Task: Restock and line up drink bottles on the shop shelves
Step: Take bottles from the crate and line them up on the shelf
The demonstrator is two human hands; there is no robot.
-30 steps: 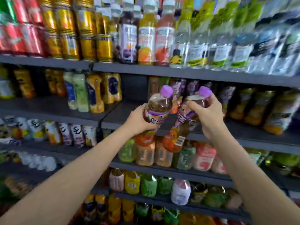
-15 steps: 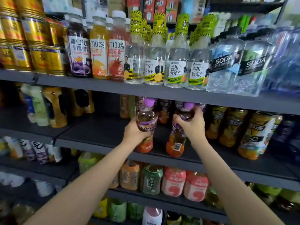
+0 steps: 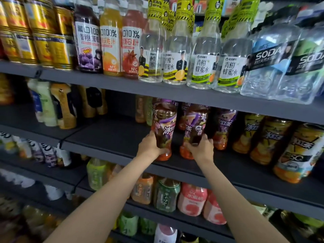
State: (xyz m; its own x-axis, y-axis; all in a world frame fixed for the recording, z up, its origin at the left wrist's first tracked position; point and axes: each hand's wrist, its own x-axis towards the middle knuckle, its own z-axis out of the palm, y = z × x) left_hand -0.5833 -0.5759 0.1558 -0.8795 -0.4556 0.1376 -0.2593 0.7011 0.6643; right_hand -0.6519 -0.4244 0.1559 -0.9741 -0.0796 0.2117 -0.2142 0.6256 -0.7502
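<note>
Two brown tea bottles with purple labels and orange bases stand upright side by side on the dark middle shelf (image 3: 108, 137). My left hand (image 3: 150, 146) grips the left tea bottle (image 3: 164, 123) low on its body. My right hand (image 3: 200, 149) grips the right tea bottle (image 3: 194, 123) near its base. Their caps are hidden behind the edge of the shelf above. More purple-label bottles (image 3: 223, 127) stand just to the right and behind.
Yellow-label tea bottles (image 3: 266, 137) fill the shelf to the right. A bare stretch of shelf lies left of my hands, then white and yellow bottles (image 3: 52, 106). Juice, honey water (image 3: 203, 64) and soda bottles line the shelf above; green and pink bottles (image 3: 191, 199) stand below.
Both hands carried the two bottles forward from mid-air and set them down on the middle shelf. My grips slid from the bottles' upper parts to their lower parts.
</note>
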